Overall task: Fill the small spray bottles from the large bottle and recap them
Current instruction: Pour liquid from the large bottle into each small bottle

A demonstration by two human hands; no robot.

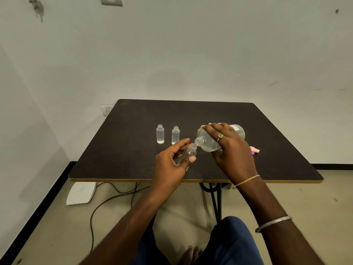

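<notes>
Tipped large bottle (206,140) — clear liquid (210,148), uncapped

The dark brown tabletop (133,150) has round corners and a thin yellow edge. A small clear plastic bottle (160,134) and a second clear bottle (175,135) stand upright, uncapped, side by side at nine o'clock from its middle. Small pink and purple caps (255,149) lie at four o'clock.

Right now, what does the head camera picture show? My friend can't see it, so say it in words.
A person's right hand tips the large bottle so its open mouth is at the neck of the small bottle held tilted in the left hand, above a dark table. Two more small bottles stand uncapped behind, holding clear liquid.
</notes>
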